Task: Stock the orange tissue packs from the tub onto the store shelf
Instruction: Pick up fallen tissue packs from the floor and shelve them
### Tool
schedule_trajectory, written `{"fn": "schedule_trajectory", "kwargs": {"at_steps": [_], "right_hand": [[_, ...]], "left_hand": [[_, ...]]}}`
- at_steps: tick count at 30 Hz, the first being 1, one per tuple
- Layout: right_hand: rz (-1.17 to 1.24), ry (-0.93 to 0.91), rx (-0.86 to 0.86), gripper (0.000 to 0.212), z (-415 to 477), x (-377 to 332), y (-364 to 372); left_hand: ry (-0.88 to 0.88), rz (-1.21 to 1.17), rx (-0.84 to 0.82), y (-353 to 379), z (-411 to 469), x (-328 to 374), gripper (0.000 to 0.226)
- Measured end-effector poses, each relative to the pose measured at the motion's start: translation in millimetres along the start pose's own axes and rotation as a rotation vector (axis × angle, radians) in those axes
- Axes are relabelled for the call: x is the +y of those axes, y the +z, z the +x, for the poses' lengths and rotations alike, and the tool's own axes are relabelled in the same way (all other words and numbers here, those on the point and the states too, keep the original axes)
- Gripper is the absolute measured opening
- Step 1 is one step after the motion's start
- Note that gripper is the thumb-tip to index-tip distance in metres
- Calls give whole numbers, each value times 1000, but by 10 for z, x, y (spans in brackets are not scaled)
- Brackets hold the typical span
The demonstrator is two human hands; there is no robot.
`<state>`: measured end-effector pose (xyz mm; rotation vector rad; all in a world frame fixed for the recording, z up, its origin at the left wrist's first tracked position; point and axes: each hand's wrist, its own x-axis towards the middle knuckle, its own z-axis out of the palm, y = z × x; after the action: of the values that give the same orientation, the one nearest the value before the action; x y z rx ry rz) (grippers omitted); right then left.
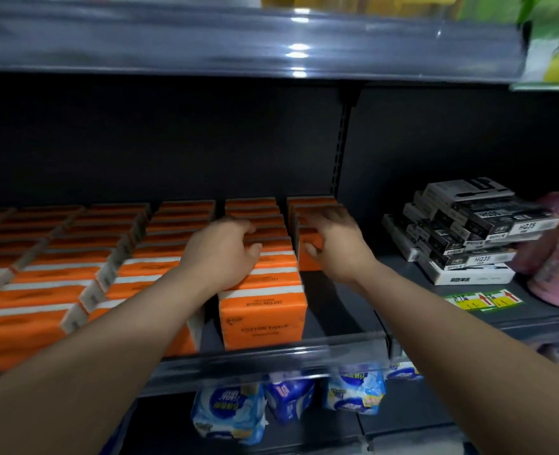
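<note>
Two bare hands work deep in a dark metal store shelf (pixel 340 323), where orange plastic-wrapped tissue packs (pixel 261 318) with white bands stand on edge in rows running front to back. The left hand (pixel 220 254) lies over the top of the second row from the right, fingers curled across the far side and thumb on the near side, pinching packs midway along that row. The right hand (pixel 335 239) grips the front pack (pixel 309 257) of the shorter rightmost row, fingers hooked over its top and thumb pressed against its orange face. Bare decking shows between that pack and the clear plastic front rail (pixel 271 359). The step in hand appears to be seating and squaring packs in the last two rows. The tub is out of view, so how many packs remain to be shelved cannot be told. The next move likely calls for both hands to let go without tipping the upright packs, then fetch more to fill the gap at the front of the rightmost row. Stacked black-and-white cartons (pixel 468 231) sit just to the right, and blue-and-white wrapped bundles (pixel 228 412) fill the shelf below.
</note>
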<state>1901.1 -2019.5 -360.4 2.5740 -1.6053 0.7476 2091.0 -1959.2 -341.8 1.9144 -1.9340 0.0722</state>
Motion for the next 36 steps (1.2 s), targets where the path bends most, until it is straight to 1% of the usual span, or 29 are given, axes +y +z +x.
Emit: {"fn": "schedule_trajectory", "kwargs": {"at_steps": [5, 8, 12, 14, 17, 19, 22, 24, 26, 27, 29, 30, 33, 36], "right_hand": [[72, -77, -38, 54, -177, -620, -96], [110, -166, -29, 54, -333, -1017, -116], [166, -260, -81, 53, -591, -1556, -37], [198, -295, -110, 51, -746, -1829, 25], [247, -351, -172, 50, -1008, -2255, 153], [273, -396, -215, 50, -1195, -2522, 299], [303, -422, -310, 48, -1485, -2857, 564], [320, -426, -367, 47, -1669, -3019, 767], [338, -425, -419, 45, -1838, -3150, 985], [338, -415, -453, 44, -1920, -3208, 1093], [325, -398, -523, 43, -2076, -3300, 1312], [321, -393, -559, 43, -2144, -3332, 1428], [311, -372, -666, 47, -2336, -3404, 1757], [298, -339, -757, 48, -2502, -3445, 2090]], "left_hand": [[4, 64, 19, -304, -409, -239, 41], [-20, 72, 45, -532, -777, -467, 37], [-98, 103, 24, -785, -1415, -884, 40], [-144, 102, 9, -869, -1773, -1109, 35], [-216, 118, -8, -940, -2304, -1418, 32], [-280, 118, -42, -930, -2626, -1605, 35], [-383, 85, -97, -837, -3072, -1842, 38], [-426, 83, -113, -729, -3349, -1987, 34], [-469, 75, -170, -613, -3586, -2136, 30], [-490, 65, -213, -551, -3687, -2206, 33], [-496, 45, -306, -389, -3870, -2366, 45], [-501, 41, -346, -299, -3960, -2438, 47], [-595, 8, -428, 18, -4232, -2653, 34], [-676, -54, -509, 340, -4464, -2845, 29]]}}
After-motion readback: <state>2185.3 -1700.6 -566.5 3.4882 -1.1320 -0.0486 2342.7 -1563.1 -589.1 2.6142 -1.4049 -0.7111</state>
